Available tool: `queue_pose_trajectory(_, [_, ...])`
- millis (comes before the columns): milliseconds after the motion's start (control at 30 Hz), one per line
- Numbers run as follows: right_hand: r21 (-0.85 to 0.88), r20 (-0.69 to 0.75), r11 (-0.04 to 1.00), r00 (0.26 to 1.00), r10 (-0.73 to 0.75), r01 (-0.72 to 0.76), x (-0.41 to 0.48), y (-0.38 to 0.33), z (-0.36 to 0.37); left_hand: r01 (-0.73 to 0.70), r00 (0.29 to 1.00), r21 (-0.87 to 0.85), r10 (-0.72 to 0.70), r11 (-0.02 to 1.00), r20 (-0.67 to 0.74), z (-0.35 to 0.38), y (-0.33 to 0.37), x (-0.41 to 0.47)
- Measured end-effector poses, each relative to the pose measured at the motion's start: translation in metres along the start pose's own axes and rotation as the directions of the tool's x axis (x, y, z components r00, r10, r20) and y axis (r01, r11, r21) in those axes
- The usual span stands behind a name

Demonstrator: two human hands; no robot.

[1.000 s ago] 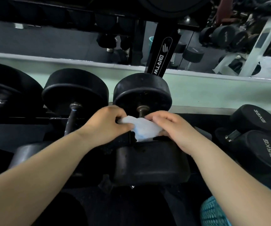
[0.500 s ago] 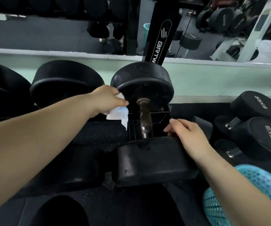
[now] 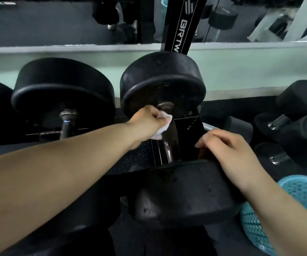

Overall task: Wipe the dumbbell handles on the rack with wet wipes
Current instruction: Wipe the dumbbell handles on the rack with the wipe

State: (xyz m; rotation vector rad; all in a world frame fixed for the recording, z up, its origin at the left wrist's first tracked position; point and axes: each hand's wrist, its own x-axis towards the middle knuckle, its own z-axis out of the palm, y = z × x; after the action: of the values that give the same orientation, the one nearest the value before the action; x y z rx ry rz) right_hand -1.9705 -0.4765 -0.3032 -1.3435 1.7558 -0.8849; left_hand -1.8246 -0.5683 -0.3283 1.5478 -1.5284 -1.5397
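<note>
Neighbouring dumbbell (image 3: pixel 62 93): lies well to the left of the left hand's fingers. Its round black far head sits against the pale green wall, and its dark bar runs towards the camera and passes under the left forearm.
Left hand (image 3: pixel 147 124): reaches in from the lower left, knuckles up. Its fingers are curled tight and bunched together round the wet wipe, pressing it onto the far end of the handle.
Wet wipe (image 3: pixel 162 126): white and crumpled inside the left fingers. One corner shows above them and a fold pokes out below, both against the bar.
Dumbbell handle (image 3: pixel 170 145): its far end is covered by the left fingers and the wipe. The rest runs bare from just below those fingers to the near head, just left of the right fingertips.
Far head (image 3: pixel 163 84): a scuffed black disc directly beyond the left fingers. I cannot tell whether the knuckles touch its inner face.
Rack upright (image 3: pixel 182 24): a slanted black post lettered BRTW, rising behind the far head, well beyond the left fingers.
Near head (image 3: pixel 182 193): on the camera side of both sets of fingers.
Right hand (image 3: pixel 228 146): rests on the near head's upper right edge and holds nothing. Its fingers are loosely bent and side by side, tips pointing left towards the handle.
Small dumbbells (image 3: pixel 304 100): well to the right of the right fingers, piled together, one marked 35KG.
Blue basket (image 3: pixel 254 230): turquoise mesh beside the right forearm, behind the fingers and partly hidden by the arm.
</note>
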Motion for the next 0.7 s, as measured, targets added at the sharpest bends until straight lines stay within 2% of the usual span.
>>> queue_pose_trajectory(133, [-0.013,0.006,1.0,1.0,-0.002,0.002,-0.001,-0.001,-0.001,-0.01,1.0,0.088,0.008,0.996,0.024,-0.005,0.0,-0.003])
queue_pose_trajectory(233, [-0.011,0.008,1.0,1.0,-0.002,0.002,-0.001,-0.001,-0.001,-0.057,0.988,0.337,0.005,0.94,0.152,-0.005,-0.005,-0.013])
queue_pose_trajectory(300, [-0.022,0.003,1.0,1.0,-0.007,0.007,-0.001,0.0,-0.001,-0.088,0.985,0.438,0.014,0.895,0.17,-0.001,-0.007,-0.02])
queue_pose_trajectory(433, [-0.009,0.006,1.0,1.0,-0.014,0.014,-0.001,0.0,-0.001,-0.096,0.995,0.253,0.09,0.963,0.037,-0.004,-0.003,-0.019])
queue_pose_trajectory(500, [0.001,0.012,1.0,1.0,-0.005,0.005,-0.002,0.0,0.0,-0.132,0.99,0.312,0.108,0.941,0.092,-0.004,-0.003,-0.018])
queue_pose_trajectory(600, [-0.006,0.009,1.0,1.0,-0.003,0.003,-0.001,0.0,0.0,-0.16,0.966,0.462,0.043,0.872,0.254,0.0,-0.002,-0.023])
queue_pose_trajectory(700, [-0.01,0.012,1.0,1.0,-0.014,0.014,0.0,0.0,0.0,-0.188,0.959,0.532,0.038,0.825,0.28,0.001,-0.003,-0.025])
